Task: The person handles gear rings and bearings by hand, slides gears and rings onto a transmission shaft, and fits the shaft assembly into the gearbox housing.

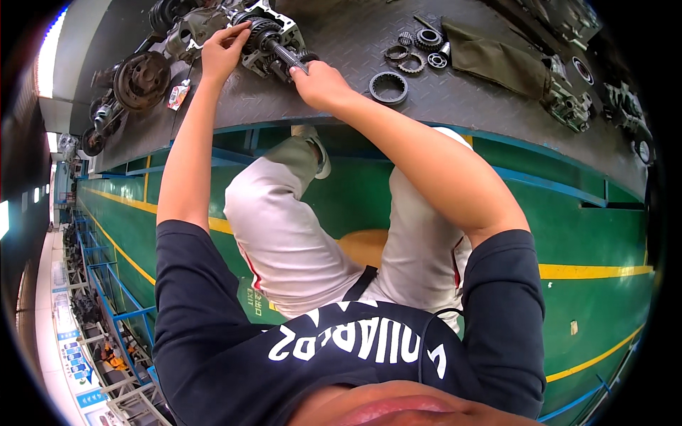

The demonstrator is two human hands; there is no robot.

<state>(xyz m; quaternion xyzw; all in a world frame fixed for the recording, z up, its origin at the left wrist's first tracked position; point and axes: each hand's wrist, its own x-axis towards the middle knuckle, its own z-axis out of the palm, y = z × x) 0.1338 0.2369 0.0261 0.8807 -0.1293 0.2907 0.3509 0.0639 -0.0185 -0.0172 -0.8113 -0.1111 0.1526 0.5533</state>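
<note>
A metal gear shaft (283, 54) with splines lies over an open, silvery gearbox housing (290, 28) at the table's far edge of view. My right hand (321, 85) is closed round the shaft's near end, thumb and fingers on the splines. At the shaft's other end sits a dark gear (261, 30). My left hand (222, 54) has its fingers bent together, their tips against the left side of that gear. Beneath the shaft, smaller gears show partly; my fingers hide some of the contact.
Right of my hands lie a large toothed ring (388, 88), several small gears and bearings (428, 39), and a dark cloth (494, 60). More castings (568, 99) stand farther right. A brake drum assembly (141, 80) and a small carton (179, 94) are at left. The steel table (341, 117) has a blue edge.
</note>
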